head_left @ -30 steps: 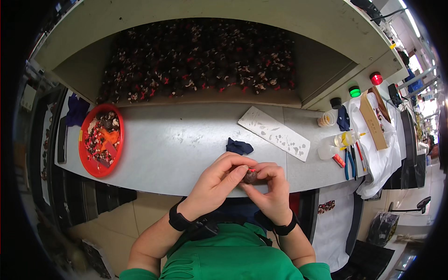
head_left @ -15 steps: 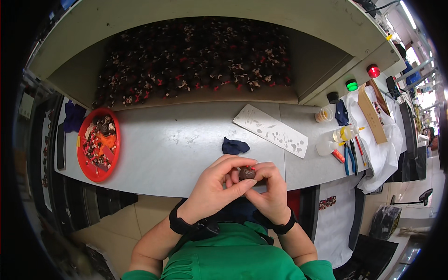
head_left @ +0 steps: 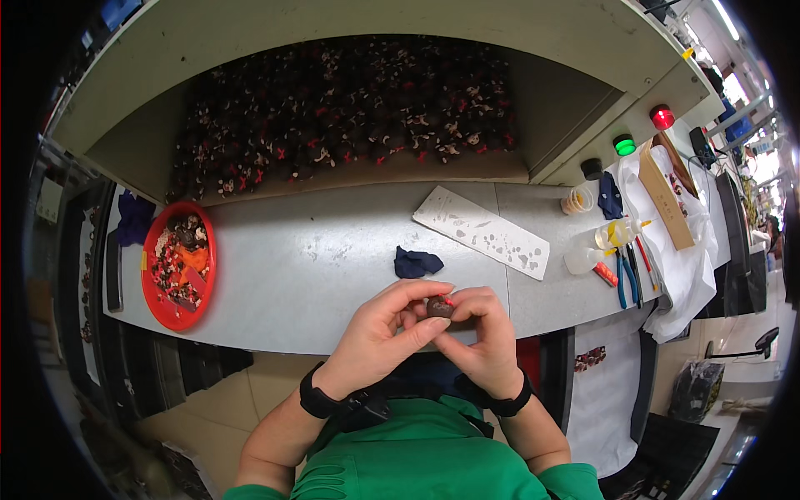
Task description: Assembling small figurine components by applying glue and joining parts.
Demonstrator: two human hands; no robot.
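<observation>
**Small dark piece held in both hands**

A small, rounded, dark brown piece (head_left: 439,307) sits pinched between the fingers of the left hand (head_left: 379,333) and the right hand (head_left: 479,337). A tiny red bit shows at its upper right edge. It is held just above the near edge of the grey counter (head_left: 317,267), in front of the person's chest. Finer detail is too small to tell.

My two hands meet at the near edge of the surface (head_left: 317,267). A small cloth (head_left: 417,262) lies just behind them. A flat strip (head_left: 482,232) lies behind and to the right. A round tray (head_left: 148,275) sits far left. Tools (head_left: 627,279) lie far right.
</observation>
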